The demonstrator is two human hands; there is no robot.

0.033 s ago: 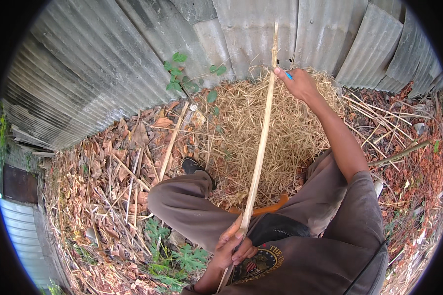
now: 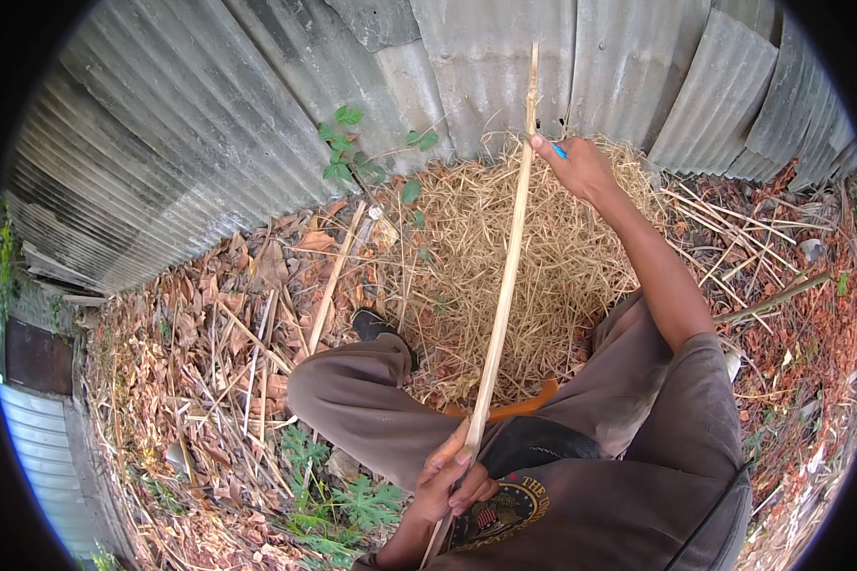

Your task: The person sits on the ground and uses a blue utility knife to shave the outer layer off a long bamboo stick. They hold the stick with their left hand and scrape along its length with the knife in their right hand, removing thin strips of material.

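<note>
A long, pale bamboo strip [image 2: 508, 276] slants from my lap up toward the metal fence, with a knobbly node near its far end. Its near part is in my left hand [image 2: 452, 483], fingers wrapped around it close to my belly. Far out on my stretched right arm, my right hand [image 2: 581, 169] is closed around a small tool with a blue handle [image 2: 559, 151]; the thumb presses at the strip's side. Most of that tool is hidden by the fingers. Under the strip, a black pad [image 2: 543, 440] and an orange curved piece [image 2: 524, 405] lie at my lap.
A heap of pale shavings [image 2: 476, 276] spreads between my legs. Corrugated metal sheets [image 2: 257, 124] stand in front and to the left. Split sticks [image 2: 336, 276] lie among dry leaves at left, more thin sticks [image 2: 733, 233] at right. A leafy plant [image 2: 343, 143] grows by the fence.
</note>
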